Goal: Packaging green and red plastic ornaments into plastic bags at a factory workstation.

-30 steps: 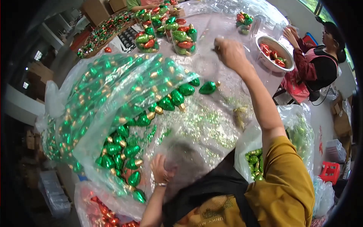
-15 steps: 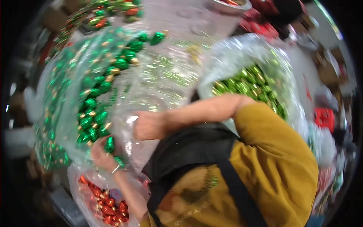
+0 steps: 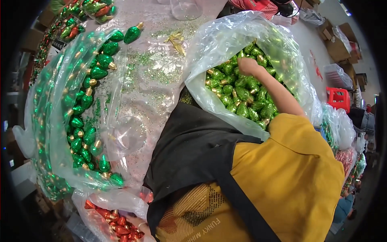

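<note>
My right hand [image 3: 248, 67] reaches into a big clear plastic bag [image 3: 203, 36] of light green glitter bulb ornaments [image 3: 244, 92] with gold caps. Its fingers are curled down among them, and whatever they grip is hidden. Low at the left, my left hand [image 3: 139, 222] is in a smaller plastic bag [image 3: 133, 198] of shiny red bulb ornaments [image 3: 121, 230]; plastic and the ornaments cover its fingers. Dark green glitter bulb ornaments [image 3: 86, 141] spill from another long plastic bag [image 3: 56, 117] onto the table at the left.
Glitter dusts the plastic-covered table [image 3: 157, 94]. On it are a clear round plastic piece [image 3: 129, 133], a gold ribbon bow [image 3: 176, 42] and a clear container [image 3: 186, 9] at the back. Packed ornaments [image 3: 98, 9] lie far left. A red plastic stool [image 3: 338, 99] stands right.
My right hand has gone from the table's middle into the light green ornaments. My left hand has left the dark green ornaments and dropped into the red ones. The view has shifted too.
</note>
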